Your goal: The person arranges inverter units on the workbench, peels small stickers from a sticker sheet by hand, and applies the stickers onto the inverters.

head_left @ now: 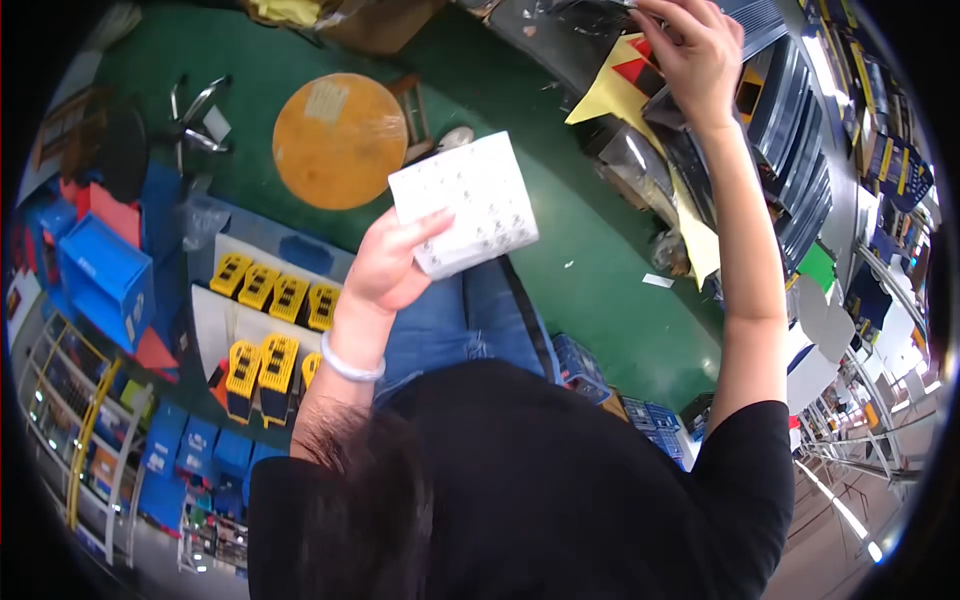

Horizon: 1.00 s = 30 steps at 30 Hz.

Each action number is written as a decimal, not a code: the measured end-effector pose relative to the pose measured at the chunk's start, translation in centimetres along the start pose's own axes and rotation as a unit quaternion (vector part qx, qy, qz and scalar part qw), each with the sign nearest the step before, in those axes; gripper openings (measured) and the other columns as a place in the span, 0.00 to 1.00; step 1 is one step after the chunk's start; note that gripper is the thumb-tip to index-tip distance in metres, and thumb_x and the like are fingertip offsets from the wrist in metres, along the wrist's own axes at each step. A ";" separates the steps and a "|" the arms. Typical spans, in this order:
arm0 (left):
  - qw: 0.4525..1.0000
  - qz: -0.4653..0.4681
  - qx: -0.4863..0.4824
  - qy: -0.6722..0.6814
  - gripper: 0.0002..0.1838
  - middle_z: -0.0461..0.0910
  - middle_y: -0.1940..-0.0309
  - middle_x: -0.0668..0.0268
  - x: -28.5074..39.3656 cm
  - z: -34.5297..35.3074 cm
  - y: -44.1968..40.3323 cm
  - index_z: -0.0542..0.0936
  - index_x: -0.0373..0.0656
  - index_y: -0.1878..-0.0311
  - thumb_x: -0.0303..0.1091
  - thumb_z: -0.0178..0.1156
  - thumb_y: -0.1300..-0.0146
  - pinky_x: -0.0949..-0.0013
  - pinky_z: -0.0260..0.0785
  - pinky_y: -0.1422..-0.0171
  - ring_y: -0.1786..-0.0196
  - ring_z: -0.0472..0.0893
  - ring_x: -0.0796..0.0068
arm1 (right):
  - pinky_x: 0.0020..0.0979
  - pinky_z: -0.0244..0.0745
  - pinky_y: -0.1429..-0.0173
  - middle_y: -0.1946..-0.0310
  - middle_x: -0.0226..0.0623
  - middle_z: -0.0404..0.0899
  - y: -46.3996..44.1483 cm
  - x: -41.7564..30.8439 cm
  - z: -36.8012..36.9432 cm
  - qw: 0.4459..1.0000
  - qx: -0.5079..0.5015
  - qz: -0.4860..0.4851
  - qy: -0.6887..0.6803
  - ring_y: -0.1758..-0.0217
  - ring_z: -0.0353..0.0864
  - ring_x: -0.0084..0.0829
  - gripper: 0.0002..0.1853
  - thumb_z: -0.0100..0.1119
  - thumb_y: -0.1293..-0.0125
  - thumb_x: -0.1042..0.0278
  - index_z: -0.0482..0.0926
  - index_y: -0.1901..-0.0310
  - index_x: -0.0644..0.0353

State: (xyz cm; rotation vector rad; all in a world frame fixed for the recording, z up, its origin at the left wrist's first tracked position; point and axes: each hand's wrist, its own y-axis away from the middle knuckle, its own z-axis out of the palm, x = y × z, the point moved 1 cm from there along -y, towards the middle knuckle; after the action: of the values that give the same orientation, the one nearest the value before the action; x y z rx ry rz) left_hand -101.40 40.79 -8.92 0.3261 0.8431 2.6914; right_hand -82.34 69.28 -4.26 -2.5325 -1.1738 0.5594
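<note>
My left hand [390, 258] grips a white paper booklet [475, 190], or a thin stack of sheets, printed with rows of small dark drawings. The thumb lies across its face, and the other fingers are hidden beneath. Up at the top right, my right hand [692, 60] is stretched out with its fingers bent and close together. Whatever those fingertips hold at the frame's edge is too small and blurred to make out. Below that hand lie a yellow sheet [612, 95] and a red piece [630, 70], beside ribbed black parts [785, 120].
A round wooden stool [340, 140] stands on the green floor. To my left, several yellow-and-black parts [278, 365] sit in rows on a pale surface, near blue bins [105, 265]. Blue crates [650, 420] are at my right side.
</note>
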 end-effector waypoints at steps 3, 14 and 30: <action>0.999 0.030 -0.019 -0.008 0.23 0.75 0.38 0.54 1.1 2.2 1.1 0.67 0.33 0.33 0.23 0.54 0.31 0.59 0.68 0.31 0.36 0.76 0.60 | 0.26 0.73 0.54 0.63 0.31 0.85 2.9 -1.6 -1.2 0.993 0.019 0.092 -0.071 0.63 0.82 0.24 0.07 0.66 0.37 0.69 0.86 0.58 0.57; 0.983 0.129 -0.014 -0.130 0.18 0.80 0.45 0.59 2.3 8.6 4.3 0.74 0.34 0.40 0.23 0.59 0.33 0.65 0.72 0.37 0.43 0.80 0.69 | 0.18 0.70 0.58 0.67 0.24 0.81 7.1 -16.6 -6.9 0.660 -0.171 0.376 -0.627 0.64 0.74 0.11 0.10 0.61 0.31 0.66 0.80 0.58 0.65; 0.914 0.287 0.047 -0.284 0.14 0.85 0.53 0.60 1.2 12.9 5.6 0.81 0.33 0.48 0.21 0.63 0.36 0.72 0.77 0.48 0.54 0.84 0.75 | 0.30 0.69 0.63 0.69 0.27 0.81 3.3 -17.5 -9.9 0.966 0.018 0.043 -0.255 0.66 0.80 0.31 0.07 0.71 0.50 0.72 0.84 0.67 0.53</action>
State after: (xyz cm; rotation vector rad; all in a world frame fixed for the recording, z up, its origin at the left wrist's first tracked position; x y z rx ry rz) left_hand -99.88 43.44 4.85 1.4993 0.7715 2.7764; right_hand -85.95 52.67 7.01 -2.4885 -1.1912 1.3010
